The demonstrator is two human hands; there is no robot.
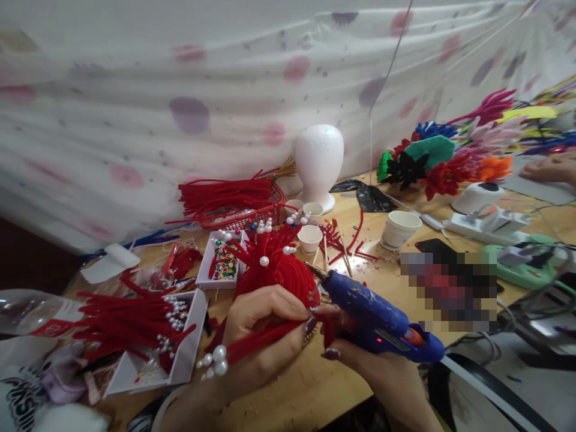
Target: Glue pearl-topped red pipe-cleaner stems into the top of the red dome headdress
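Before a spotted curtain, over the table, my left hand closes on red stems, my right hand on a glue gun. Pearls tip this bunch; gluing looks unfinished.

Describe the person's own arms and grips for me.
The left grip and right grip, both ungloved human hands, show dark, glossy nail polish. A pale edge, perhaps a sleeve, lies along the left forearm; the right forearm shows no sleeve.
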